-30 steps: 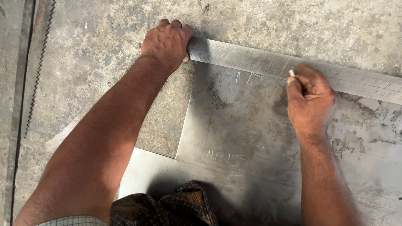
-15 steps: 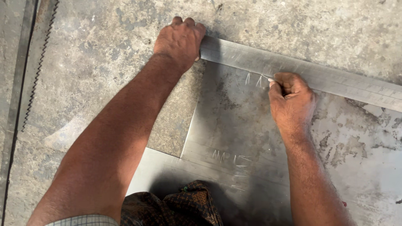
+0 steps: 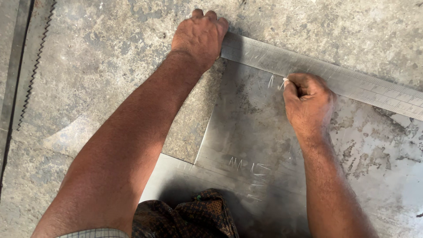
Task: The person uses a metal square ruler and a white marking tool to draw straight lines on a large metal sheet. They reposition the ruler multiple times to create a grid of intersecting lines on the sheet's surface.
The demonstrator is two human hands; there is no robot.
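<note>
Your left hand [image 3: 200, 36] presses flat, fingers curled over the far edge, on the near end of a long grey steel straightedge [image 3: 335, 79] that runs diagonally across the concrete floor [image 3: 105, 61] toward the right edge of the view. Your right hand [image 3: 308, 103] is closed into a narrow pinch around a small pale marking tip [image 3: 285, 80]; only its end shows past your fingers, touching the thin grey sheet of metal [image 3: 246, 132] just beside the straightedge's lower edge. Short scratched strokes [image 3: 275, 82] sit on the sheet right at that tip, and a second cluster of scratched marks [image 3: 249, 167] lies lower on the sheet, near your patterned dark cloth [image 3: 189, 218]. The sheet lies flat on the floor beneath the straightedge, its left edge catching light. At far left, well apart from both hands, a long toothed saw blade [image 3: 35, 66] lies along the floor.
</note>
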